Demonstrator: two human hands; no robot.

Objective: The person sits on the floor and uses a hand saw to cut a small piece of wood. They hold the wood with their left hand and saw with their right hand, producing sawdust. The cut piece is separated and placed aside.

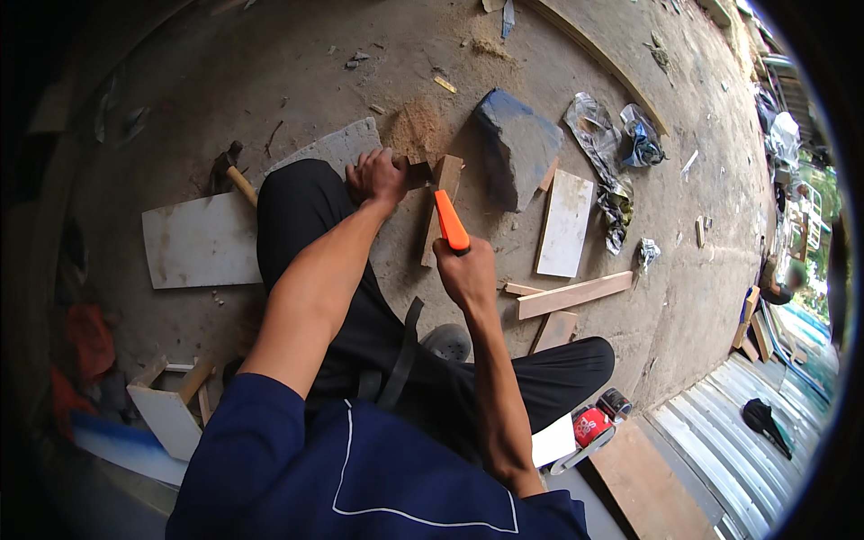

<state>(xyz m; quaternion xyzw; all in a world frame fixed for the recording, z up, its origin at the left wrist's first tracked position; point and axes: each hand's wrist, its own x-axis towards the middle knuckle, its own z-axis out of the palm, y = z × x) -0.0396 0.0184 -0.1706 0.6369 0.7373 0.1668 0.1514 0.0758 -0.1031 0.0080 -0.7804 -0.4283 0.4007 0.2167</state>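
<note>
My left hand [376, 178] is closed on the end of a short dark brown wood piece [417, 174], beside my bent left knee. That piece reaches toward a longer wooden block [444, 184] on the ground; whether the two touch is hard to tell. In my right hand [468, 268], fingers wrapped round, is the orange and black handle of what looks like a hand saw [451, 224]. Its orange part points away from me, next to the block. The blade hardly shows from above. A heap of sawdust [416, 124] lies just beyond the wood.
A bluish-grey stone [517, 148] and a white board [565, 223] lie to the right, near wood strips [576, 295]. At left are a hammer [236, 175] and a pale panel [200, 243]. A red power tool [592, 427] stands by my right knee, near corrugated metal sheeting [720, 450].
</note>
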